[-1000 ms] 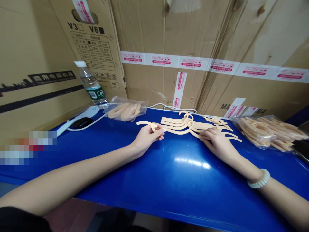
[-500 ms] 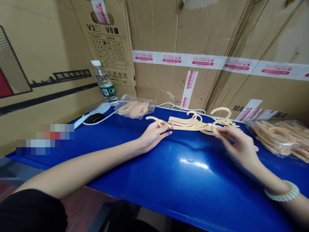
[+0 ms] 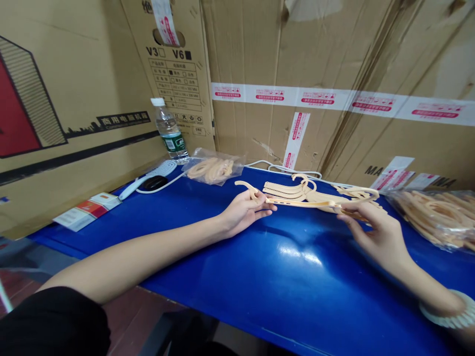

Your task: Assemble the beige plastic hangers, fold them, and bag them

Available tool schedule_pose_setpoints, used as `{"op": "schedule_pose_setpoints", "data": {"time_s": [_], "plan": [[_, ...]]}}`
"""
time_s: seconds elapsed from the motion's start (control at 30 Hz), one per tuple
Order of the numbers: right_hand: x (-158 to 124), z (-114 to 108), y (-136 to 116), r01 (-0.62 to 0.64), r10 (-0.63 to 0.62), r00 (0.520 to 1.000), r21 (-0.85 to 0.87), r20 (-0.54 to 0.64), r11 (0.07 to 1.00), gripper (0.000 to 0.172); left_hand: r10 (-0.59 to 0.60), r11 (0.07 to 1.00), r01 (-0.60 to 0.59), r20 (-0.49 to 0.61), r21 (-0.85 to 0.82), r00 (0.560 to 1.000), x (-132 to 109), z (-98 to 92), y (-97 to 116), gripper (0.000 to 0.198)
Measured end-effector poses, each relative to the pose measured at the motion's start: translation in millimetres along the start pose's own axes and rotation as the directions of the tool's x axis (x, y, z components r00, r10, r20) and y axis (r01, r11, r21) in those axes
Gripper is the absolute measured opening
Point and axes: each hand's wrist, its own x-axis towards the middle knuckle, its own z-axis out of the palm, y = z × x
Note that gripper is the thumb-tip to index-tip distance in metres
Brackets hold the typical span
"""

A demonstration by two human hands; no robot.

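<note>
My left hand (image 3: pixel 243 210) pinches the left end of a beige plastic clothes hanger (image 3: pixel 300 202), where a curved beige piece (image 3: pixel 243 185) sticks out past the fingers. Whether that piece is part of the hanger I cannot tell. The fingers of my right hand (image 3: pixel 374 230) close on the hanger's middle, below its hook (image 3: pixel 365 192), which lies over to the right. My right hand hides part of the hanger. Just behind, more beige hangers (image 3: pixel 284 190) rest on the blue tabletop (image 3: pixel 267 277).
Clear bags of beige hanger parts lie at the back left (image 3: pixel 213 169) and on the right (image 3: pixel 438 215). A water bottle (image 3: pixel 171 136), a black mouse (image 3: pixel 155 183), a white brush-like item (image 3: pixel 156 173) and a red-and-white box (image 3: pixel 87 211) stand left. Cardboard (image 3: pixel 260 128) walls the back.
The hanger in my hands has turned, so its hook has swung from upright down to the right. Both hands keep their grip. The view has shifted slightly.
</note>
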Motion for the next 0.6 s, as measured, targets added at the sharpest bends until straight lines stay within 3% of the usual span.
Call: {"op": "schedule_pose_setpoints", "data": {"time_s": [0.3,0.6], "plan": [[-2.2,0.6,0.5,-0.016,0.015,1.000,0.000,0.010,1.000,0.010,-0.022,1.000,0.022,-0.011,-0.008,1.000,0.9,-2.4,0.0,0.016],[-3.0,3.9,-2.2,0.053,-0.053,0.999,0.024,0.006,0.998,0.011,0.062,0.997,-0.060,-0.044,0.056,0.997,1.9,-4.7,-2.8,0.020]]}}
